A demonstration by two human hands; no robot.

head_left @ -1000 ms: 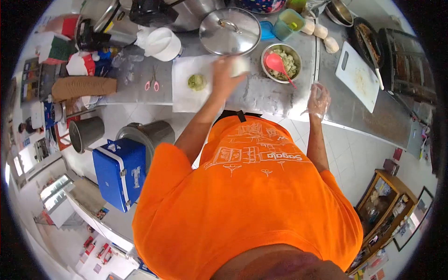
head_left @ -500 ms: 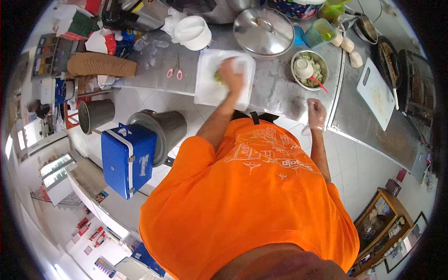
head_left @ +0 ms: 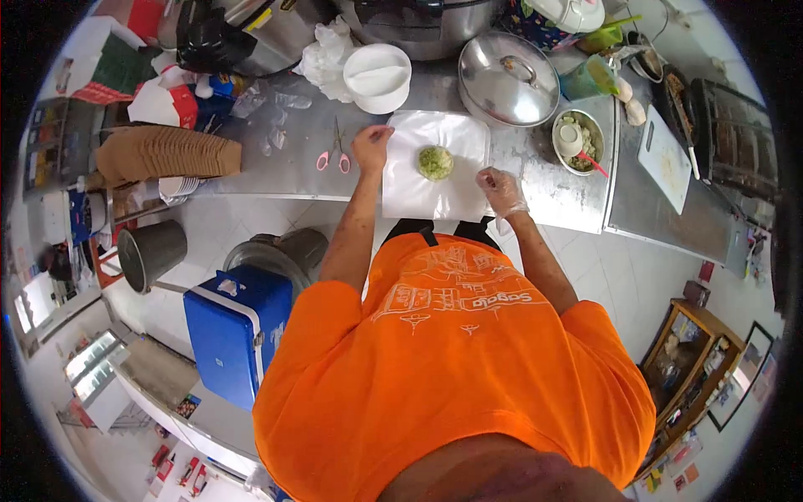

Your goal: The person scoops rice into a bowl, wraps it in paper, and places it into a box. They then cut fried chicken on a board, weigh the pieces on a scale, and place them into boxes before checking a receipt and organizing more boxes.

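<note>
Standing at the steel tabletop, the person in the orange shirt has both hands on a white sheet of paper spread flat before them. A round greenish mound of food sits near the middle of the sheet. The left hand rests on the sheet's left edge, fingers curled; whether they pinch the paper, I cannot tell. The right hand, in a clear plastic glove, presses on the sheet's lower right corner with loosely bent fingers. Pink-handled scissors lie just left of the sheet, a steel pot lid just beyond it, and a steel bowl of filling to its right.
</note>
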